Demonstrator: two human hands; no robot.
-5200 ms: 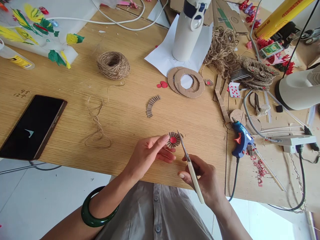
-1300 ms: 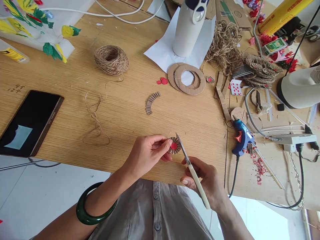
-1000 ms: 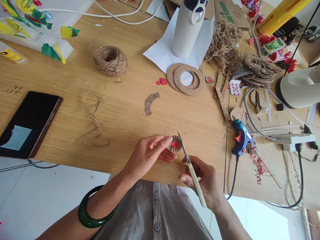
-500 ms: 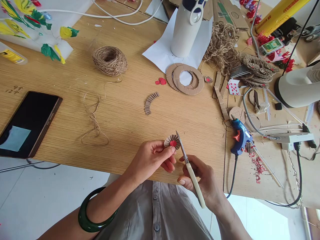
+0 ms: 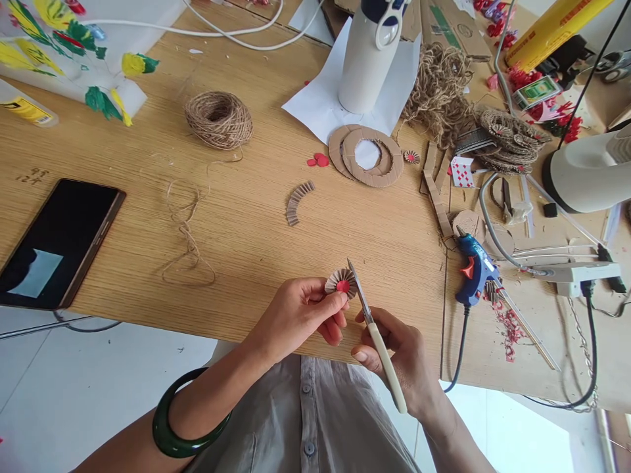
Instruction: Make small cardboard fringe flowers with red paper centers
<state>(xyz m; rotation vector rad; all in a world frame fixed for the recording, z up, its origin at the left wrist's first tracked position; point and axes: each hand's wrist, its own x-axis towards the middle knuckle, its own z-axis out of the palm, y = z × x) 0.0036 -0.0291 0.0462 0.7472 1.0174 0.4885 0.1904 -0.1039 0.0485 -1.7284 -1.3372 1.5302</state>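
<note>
A red-centred pleated rosette (image 5: 334,281) is just in from the near edge of the table (image 5: 256,243), pinched between thumb and fingers of the left hand (image 5: 296,315), which reaches in from the lower left. The right hand (image 5: 407,351) grasps scissors (image 5: 387,364), blades angled toward the far edge beside the rosette; contact is unclear. Handwriting (image 5: 33,176) toward the table's left edge includes "12". Rightward lies a playing card (image 5: 462,172) with red diamonds; lettering on the yellow tube (image 5: 555,33) at the far right corner is illegible.

A wooden table (image 5: 256,243) bearing twine (image 5: 217,135), cardboard rings (image 5: 349,159) and a glue gun (image 5: 474,272) marks a craft workspace.
</note>
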